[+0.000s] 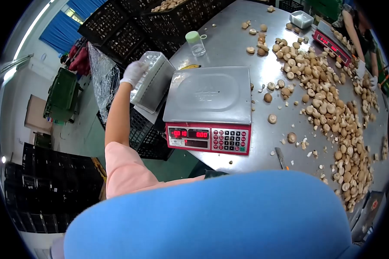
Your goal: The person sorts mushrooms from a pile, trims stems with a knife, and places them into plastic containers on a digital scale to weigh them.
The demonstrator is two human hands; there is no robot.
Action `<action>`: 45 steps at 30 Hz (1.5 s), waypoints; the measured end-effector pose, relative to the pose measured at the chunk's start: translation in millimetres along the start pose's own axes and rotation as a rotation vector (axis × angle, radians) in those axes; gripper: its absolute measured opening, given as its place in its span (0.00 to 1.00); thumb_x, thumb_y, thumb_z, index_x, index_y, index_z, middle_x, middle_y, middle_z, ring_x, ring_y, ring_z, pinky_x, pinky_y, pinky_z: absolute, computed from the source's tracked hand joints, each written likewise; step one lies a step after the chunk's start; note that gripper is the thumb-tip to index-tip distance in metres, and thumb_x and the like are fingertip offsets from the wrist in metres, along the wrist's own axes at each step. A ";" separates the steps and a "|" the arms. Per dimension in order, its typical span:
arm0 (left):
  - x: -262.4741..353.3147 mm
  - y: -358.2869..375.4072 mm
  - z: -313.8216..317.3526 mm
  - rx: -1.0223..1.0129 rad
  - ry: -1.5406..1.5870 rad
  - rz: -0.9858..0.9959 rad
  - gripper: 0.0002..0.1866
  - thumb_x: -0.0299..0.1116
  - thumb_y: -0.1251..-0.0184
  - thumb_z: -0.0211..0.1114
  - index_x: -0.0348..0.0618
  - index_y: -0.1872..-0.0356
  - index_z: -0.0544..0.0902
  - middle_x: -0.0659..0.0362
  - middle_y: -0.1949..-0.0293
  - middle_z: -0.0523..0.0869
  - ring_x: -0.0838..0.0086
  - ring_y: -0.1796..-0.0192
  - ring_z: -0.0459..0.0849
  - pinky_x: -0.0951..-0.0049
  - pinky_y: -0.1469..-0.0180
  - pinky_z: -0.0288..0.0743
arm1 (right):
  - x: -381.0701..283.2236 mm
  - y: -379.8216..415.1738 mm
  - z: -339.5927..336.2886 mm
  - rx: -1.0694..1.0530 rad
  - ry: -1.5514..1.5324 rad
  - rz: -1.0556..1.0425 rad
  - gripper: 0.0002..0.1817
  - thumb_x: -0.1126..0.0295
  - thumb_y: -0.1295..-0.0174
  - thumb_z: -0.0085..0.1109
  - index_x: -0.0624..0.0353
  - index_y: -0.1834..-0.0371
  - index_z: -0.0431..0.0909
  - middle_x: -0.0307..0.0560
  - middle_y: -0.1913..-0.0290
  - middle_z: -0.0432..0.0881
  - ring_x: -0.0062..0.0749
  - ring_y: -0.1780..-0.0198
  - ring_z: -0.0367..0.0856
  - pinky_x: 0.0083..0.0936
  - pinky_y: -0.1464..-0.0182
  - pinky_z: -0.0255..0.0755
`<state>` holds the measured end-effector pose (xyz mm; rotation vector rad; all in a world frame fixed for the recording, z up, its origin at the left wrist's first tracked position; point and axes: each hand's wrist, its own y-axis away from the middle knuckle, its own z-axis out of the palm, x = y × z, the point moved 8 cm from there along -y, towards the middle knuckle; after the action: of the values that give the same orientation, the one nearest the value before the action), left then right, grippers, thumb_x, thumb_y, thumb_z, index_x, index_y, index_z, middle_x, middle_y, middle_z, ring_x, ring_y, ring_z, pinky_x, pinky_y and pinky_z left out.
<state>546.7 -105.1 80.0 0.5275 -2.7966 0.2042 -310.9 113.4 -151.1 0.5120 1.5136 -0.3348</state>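
Observation:
My left hand [135,72], in a white glove, is at the upper left side of a stack of clear plastic trays [153,84]. Its fingers are closed at the edge of the top tray, partly lost against the clear plastic. To the right of the stack is a red scale [208,108] with a bare metal pan and lit red digits. My right hand is out of view; a large blue curved shape [212,211] covers the bottom of the view.
Loose mushrooms [326,108] spread over the right of the metal table [229,47]. A knife [282,158] lies near the front edge, a green-lidded jar [196,44] at the back. Black crates [112,39] stand behind. Another person's arm [353,36] is by a second scale [333,45].

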 end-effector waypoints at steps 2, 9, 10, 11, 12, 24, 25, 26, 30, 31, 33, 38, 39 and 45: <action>18.4 26.1 11.2 0.058 0.255 0.043 0.16 0.41 0.29 0.65 0.38 0.53 0.88 0.52 0.65 0.90 0.68 0.62 0.86 0.67 0.54 0.78 | -19.4 2.4 6.7 0.011 0.076 0.021 0.12 0.74 0.30 0.52 0.66 0.53 0.84 0.42 0.71 0.81 0.21 0.73 0.75 0.19 0.69 0.71; 14.9 31.8 9.4 -0.047 0.375 0.129 0.12 0.33 0.35 0.70 0.32 0.59 0.89 0.61 0.73 0.85 0.79 0.70 0.79 0.74 0.66 0.74 | -35.8 -4.7 -2.8 0.083 0.538 -0.201 0.11 0.73 0.29 0.53 0.63 0.58 0.87 0.41 0.71 0.83 0.21 0.72 0.77 0.19 0.69 0.71; 11.9 27.2 11.7 -0.094 0.376 0.127 0.12 0.32 0.35 0.70 0.31 0.60 0.89 0.62 0.74 0.85 0.80 0.72 0.78 0.75 0.67 0.73 | -27.2 -6.2 -3.0 0.060 0.485 -0.004 0.11 0.73 0.29 0.53 0.63 0.59 0.87 0.40 0.71 0.83 0.20 0.72 0.77 0.18 0.69 0.71; 7.3 23.1 14.6 -0.101 0.385 0.115 0.11 0.32 0.35 0.70 0.32 0.61 0.89 0.62 0.75 0.85 0.80 0.73 0.78 0.75 0.68 0.73 | -35.6 -3.3 -2.7 0.094 0.495 -0.002 0.11 0.73 0.29 0.53 0.63 0.59 0.87 0.40 0.71 0.83 0.20 0.72 0.77 0.18 0.69 0.71; 5.7 21.0 17.0 -0.102 0.390 0.099 0.11 0.32 0.34 0.70 0.32 0.62 0.89 0.62 0.76 0.84 0.80 0.74 0.78 0.75 0.69 0.73 | -43.8 -0.4 7.3 0.041 0.443 -0.029 0.11 0.72 0.29 0.54 0.63 0.58 0.87 0.40 0.71 0.83 0.20 0.72 0.77 0.18 0.69 0.71; 44.1 28.7 0.1 0.107 -0.122 0.392 0.08 0.31 0.35 0.64 0.35 0.68 0.85 0.43 0.74 0.82 0.50 0.71 0.79 0.58 0.62 0.76 | -40.6 9.2 15.3 0.029 0.072 0.018 0.09 0.74 0.28 0.55 0.65 0.56 0.85 0.41 0.71 0.82 0.19 0.73 0.76 0.18 0.70 0.72; 54.2 35.3 -16.5 0.251 -0.128 0.393 0.08 0.30 0.34 0.63 0.35 0.66 0.84 0.46 0.71 0.82 0.53 0.69 0.79 0.60 0.60 0.75 | -36.2 8.4 13.4 0.020 0.056 0.011 0.09 0.73 0.29 0.56 0.65 0.56 0.85 0.40 0.70 0.83 0.19 0.73 0.76 0.17 0.69 0.72; 63.3 43.5 -34.2 0.396 -0.133 0.394 0.07 0.30 0.32 0.63 0.35 0.64 0.83 0.49 0.69 0.81 0.57 0.67 0.79 0.62 0.59 0.74 | -33.8 8.3 9.6 0.034 0.050 0.013 0.09 0.73 0.29 0.56 0.65 0.56 0.85 0.40 0.70 0.83 0.19 0.73 0.76 0.17 0.69 0.72; 184.7 128.9 -49.3 0.505 -0.001 0.668 0.02 0.24 0.28 0.60 0.37 0.61 0.77 0.55 0.63 0.77 0.65 0.62 0.76 0.67 0.56 0.73 | -49.4 10.9 21.4 0.001 0.203 0.052 0.08 0.73 0.34 0.62 0.63 0.55 0.86 0.40 0.67 0.84 0.19 0.70 0.79 0.18 0.65 0.74; 212.8 156.4 -35.0 0.420 0.033 0.766 0.02 0.24 0.29 0.62 0.39 0.59 0.77 0.53 0.64 0.76 0.64 0.65 0.76 0.65 0.59 0.75 | -58.3 10.6 29.7 -0.014 0.280 0.117 0.09 0.74 0.35 0.63 0.62 0.55 0.86 0.40 0.66 0.84 0.20 0.69 0.80 0.19 0.63 0.75; 219.0 182.2 22.3 0.348 -0.255 0.876 0.09 0.23 0.34 0.65 0.45 0.57 0.77 0.53 0.65 0.78 0.62 0.70 0.79 0.62 0.69 0.76 | -89.7 0.8 50.8 -0.047 0.395 -0.059 0.09 0.74 0.37 0.64 0.60 0.54 0.86 0.39 0.64 0.85 0.20 0.66 0.80 0.19 0.61 0.75; 276.8 215.8 52.8 -0.054 -0.135 0.950 0.19 0.27 0.41 0.72 0.47 0.49 0.79 0.55 0.60 0.82 0.58 0.63 0.84 0.59 0.62 0.79 | -153.2 -40.5 127.1 -0.294 0.601 -0.419 0.11 0.71 0.34 0.62 0.52 0.50 0.86 0.42 0.55 0.86 0.29 0.58 0.83 0.23 0.52 0.77; 285.9 211.7 47.0 -0.055 -0.129 0.949 0.19 0.27 0.41 0.72 0.47 0.49 0.79 0.55 0.60 0.82 0.58 0.63 0.84 0.59 0.62 0.79 | -160.4 -55.8 146.1 -0.361 0.611 -0.411 0.11 0.71 0.33 0.60 0.52 0.49 0.85 0.44 0.53 0.85 0.33 0.54 0.84 0.26 0.48 0.77; 329.0 176.1 21.6 -0.028 0.120 1.025 0.23 0.21 0.38 0.69 0.44 0.41 0.78 0.52 0.50 0.83 0.60 0.53 0.86 0.64 0.52 0.80 | -202.4 -190.9 287.1 -0.452 0.923 -0.823 0.20 0.69 0.27 0.51 0.44 0.32 0.75 0.44 0.33 0.77 0.40 0.40 0.82 0.31 0.37 0.76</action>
<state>181.8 -56.7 144.8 -0.9266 -2.6624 0.3719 -171.5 -217.8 23.8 -0.4299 2.5871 -0.3834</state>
